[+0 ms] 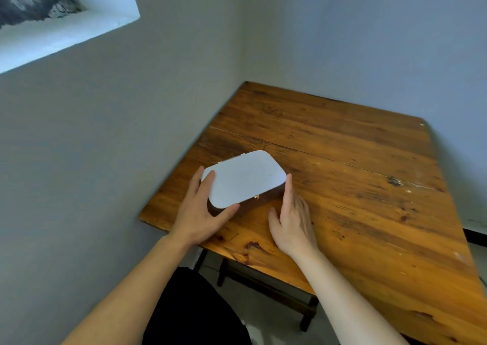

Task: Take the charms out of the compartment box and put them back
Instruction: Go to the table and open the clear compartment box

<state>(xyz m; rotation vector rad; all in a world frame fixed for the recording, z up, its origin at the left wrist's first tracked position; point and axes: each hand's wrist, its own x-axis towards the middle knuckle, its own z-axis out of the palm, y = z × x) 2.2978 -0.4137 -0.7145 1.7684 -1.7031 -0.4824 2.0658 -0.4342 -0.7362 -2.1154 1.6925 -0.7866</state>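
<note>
Zero charms visible anywhere. Compartment box (245, 179) shut, white lid down over dark brown body, sitting near left-front corner of wooden table (355, 186). Small gold clasp (256, 197) on front face, appears fastened. Left hand (200, 212) cupped on box's near-left corner, fingers on lid edge, thumb at front: loose grip on box. Right hand (291, 218) flat-edged against box's right end, fingers straight, nothing clasped. Judged: task at very start, or fully done w/ lid reclosed; cannot tell which. No brand, label or writing legible.
</note>
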